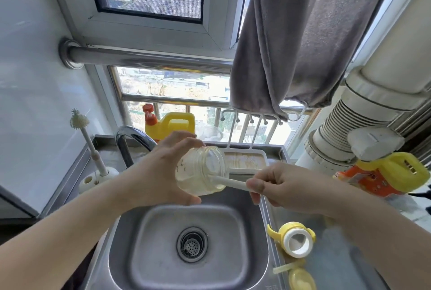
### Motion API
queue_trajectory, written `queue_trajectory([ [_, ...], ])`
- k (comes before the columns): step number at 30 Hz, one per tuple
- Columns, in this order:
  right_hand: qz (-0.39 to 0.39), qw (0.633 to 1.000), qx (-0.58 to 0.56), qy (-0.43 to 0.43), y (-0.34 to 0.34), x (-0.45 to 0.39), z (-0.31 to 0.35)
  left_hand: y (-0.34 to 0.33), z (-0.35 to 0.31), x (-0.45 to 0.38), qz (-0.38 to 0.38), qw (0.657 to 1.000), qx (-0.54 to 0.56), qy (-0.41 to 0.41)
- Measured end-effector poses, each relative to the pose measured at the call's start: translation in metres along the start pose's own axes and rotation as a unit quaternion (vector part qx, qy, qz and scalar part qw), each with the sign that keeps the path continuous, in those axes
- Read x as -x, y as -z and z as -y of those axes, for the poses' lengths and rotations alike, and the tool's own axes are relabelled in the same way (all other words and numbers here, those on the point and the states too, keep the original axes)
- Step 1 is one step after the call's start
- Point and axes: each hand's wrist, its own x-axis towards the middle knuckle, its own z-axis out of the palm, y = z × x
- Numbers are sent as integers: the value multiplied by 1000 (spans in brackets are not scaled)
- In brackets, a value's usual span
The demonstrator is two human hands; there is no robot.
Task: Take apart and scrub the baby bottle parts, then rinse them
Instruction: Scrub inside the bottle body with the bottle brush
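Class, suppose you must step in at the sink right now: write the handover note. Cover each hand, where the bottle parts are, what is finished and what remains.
Left hand: grips the clear bottle body, tipped on its side above the sink.
Right hand: pinches the white brush handle, whose far end is inside the bottle.
Parts: yellow handled collar lies on the counter right of the sink; a pale yellow cap sits just below it. A second brush stands in its holder at left.
Done: bottle taken apart.
Left: finish scrubbing the body, scrub collar and cap, rinse everything. No water shows from the tap.
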Motion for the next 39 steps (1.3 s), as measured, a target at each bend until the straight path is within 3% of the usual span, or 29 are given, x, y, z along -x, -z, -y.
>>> queue_trajectory([
  [3, -52, 989, 139, -9, 4, 4, 6, -7, -3, 2, 20, 999, -44, -9],
  [4, -105, 968, 227, 3, 3, 3, 9, -11, -4, 2, 25, 997, -67, -12],
  [6, -255, 877, 402, 66, -2, -4, 7, -15, -3, 3, 18, 997, -78, 0],
  [7, -309, 848, 419, 101, -5, -5, 7, -16, -2, 3, 5, 997, -83, 0],
  [9, -361, 829, 411, 117, -12, -9, 9, -14, 0, 2, -37, 990, -133, -30],
  [11, -281, 894, 343, 63, -21, -14, 8, -12, 4, 3, -90, 977, -183, -66],
  [13, -107, 976, 187, -12, -23, -15, 8, -12, 6, 2, -113, 966, -213, -90],
  [16, 36, 999, -14, -39, -12, -16, 5, -16, 8, 3, -147, 952, -235, -128],
  [19, 75, 994, -48, -56, -5, -14, 8, -17, 11, 0, -156, 949, -239, -136],
  [22, -52, 991, 118, -42, -7, -21, 14, -20, 14, -3, -138, 962, -202, -117],
  [23, -123, 969, 211, -25, -8, -22, 16, -21, 15, -4, -132, 967, -186, -112],
  [25, -281, 883, 373, 39, -11, -26, 13, -21, 15, -5, -129, 972, -167, -104],
  [27, -369, 839, 388, 94, -12, -24, 15, -18, 14, -6, -133, 972, -160, -105],
  [28, -355, 849, 381, 90, -12, -26, 15, -18, 14, -6, -134, 972, -158, -108],
  [30, -236, 923, 302, 29, -19, -30, 14, -19, 15, -7, -141, 969, -167, -119],
  [32, -114, 973, 201, -14, -22, -35, 14, -23, 16, -8, -151, 962, -184, -132],
  [35, 10, 998, 48, -30, -16, -35, 16, -25, 18, -6, -170, 954, -194, -151],
  [37, 89, 993, -50, -53, -9, -31, 13, -23, 18, -5, -178, 951, -198, -156],
  [39, 99, 992, -52, -55, -1, -27, 13, -23, 17, -5, -179, 952, -197, -149],
])
